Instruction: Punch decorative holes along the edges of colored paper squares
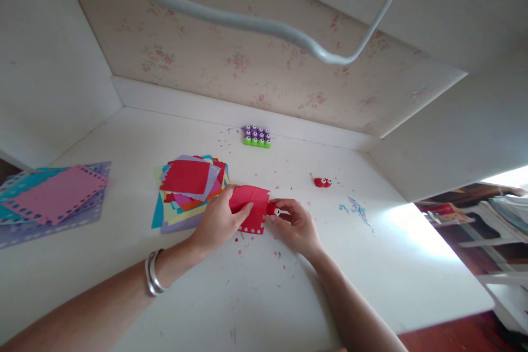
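White desk (pixel 185 313) spreads beneath both forearms, silvery bangles (pixel 152 274) circling the left wrist. Confetti (pixel 240 252) dots the surface just below the work. The left hand (pixel 216 217) pinches a red sheet (pixel 253 206), thumb flat on top, the other fingers mostly hidden; holes line its lower and right edges. At that right edge, the right hand (pixel 297 228) has thumb and fingertips closed around a red punch (pixel 273 210). Left of the sheet lies a colourful paper stack (pixel 187 176); farther left, hole-edged sheets (pixel 58 195) overlap. Beyond, two red punches (pixel 322 182) touch, and purple and green punches (pixel 256 136) stand in rows near the floral wall (pixel 237 63).
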The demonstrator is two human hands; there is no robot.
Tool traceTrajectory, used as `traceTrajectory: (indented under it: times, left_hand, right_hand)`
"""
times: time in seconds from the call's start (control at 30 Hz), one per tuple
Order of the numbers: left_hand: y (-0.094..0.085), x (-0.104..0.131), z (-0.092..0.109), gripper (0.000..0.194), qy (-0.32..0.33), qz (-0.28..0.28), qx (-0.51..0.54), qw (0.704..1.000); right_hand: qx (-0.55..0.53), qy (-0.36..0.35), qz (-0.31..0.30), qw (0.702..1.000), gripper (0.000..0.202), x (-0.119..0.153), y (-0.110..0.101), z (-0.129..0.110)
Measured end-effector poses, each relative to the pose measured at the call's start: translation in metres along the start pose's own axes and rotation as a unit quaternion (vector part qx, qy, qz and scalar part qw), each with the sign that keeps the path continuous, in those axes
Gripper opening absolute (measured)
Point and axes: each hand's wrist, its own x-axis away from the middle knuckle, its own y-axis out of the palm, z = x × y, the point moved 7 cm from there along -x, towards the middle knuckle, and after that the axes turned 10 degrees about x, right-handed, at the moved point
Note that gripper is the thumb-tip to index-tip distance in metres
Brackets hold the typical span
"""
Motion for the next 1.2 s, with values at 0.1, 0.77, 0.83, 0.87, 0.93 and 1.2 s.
traceTrajectory:
  times: [0.1, 0.77, 0.83, 0.87, 0.93, 1.2]
  left_hand:
    - [0.001, 0.002, 0.002, 0.027, 0.005, -0.013, -0.008, 1.0]
    - [0.004, 0.002, 0.0, 0.055, -0.023, -0.014, -0.004, 1.0]
    - [0.004, 0.002, -0.002, 0.057, -0.028, -0.007, -0.001, 1.0]
    - [0.004, 0.002, -0.003, 0.056, -0.026, -0.006, 0.001, 1.0]
    - [0.003, 0.003, -0.003, 0.053, -0.02, -0.003, 0.008, 1.0]
    - [0.003, 0.004, 0.0, 0.05, -0.019, 0.0, 0.006, 1.0]
  right_hand:
    - [-0.007, -0.003, 0.004, 1.0, 0.025, 0.0, -0.001, -0.003]
    - [0.023, -0.005, 0.019, 1.0, 0.022, -0.001, -0.001, -0.006]
    - [0.016, -0.008, 0.015, 1.0, 0.022, -0.001, 0.0, -0.007]
    - [0.014, -0.011, 0.013, 1.0, 0.021, -0.001, 0.001, -0.007]
    - [0.011, -0.016, 0.013, 1.0, 0.022, 0.0, 0.001, -0.009]
    - [0.03, -0.017, -0.008, 0.999, 0.024, 0.002, 0.003, -0.009]
